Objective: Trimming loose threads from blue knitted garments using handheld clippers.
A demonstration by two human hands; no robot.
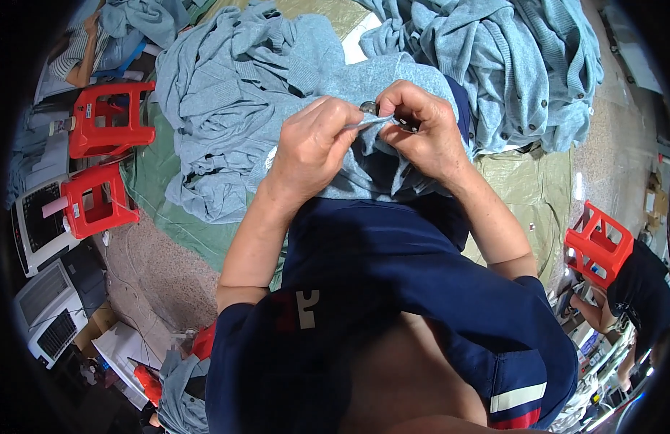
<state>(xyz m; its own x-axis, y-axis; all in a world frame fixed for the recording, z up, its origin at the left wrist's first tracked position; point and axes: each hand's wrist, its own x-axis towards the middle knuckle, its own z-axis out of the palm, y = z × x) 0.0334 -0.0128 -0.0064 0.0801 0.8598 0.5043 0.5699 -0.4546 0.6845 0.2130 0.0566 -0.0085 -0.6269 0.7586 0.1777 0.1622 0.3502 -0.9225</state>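
A light blue knit cardigan [356, 177] lies across my lap, its edge raised between my hands. My left hand [309, 145] is closed, pinching that edge between thumb and fingers. Close beside it, my right hand [425, 130] is curled with its fingertips on the same strip of knit. A dark, shiny round piece [369, 108], perhaps a button, shows between the fingertips. Another small dark, glinting thing sits under the curled right fingers; its kind is mostly hidden.
Heaps of similar blue knitwear [226, 94] lie ahead on green sheeting [168, 195], with more buttoned cardigans [508, 65] at the far right. Red plastic stools [107, 134] stand left, another red stool [599, 242] right. White appliances [49, 311] are lower left. Other people are at both sides.
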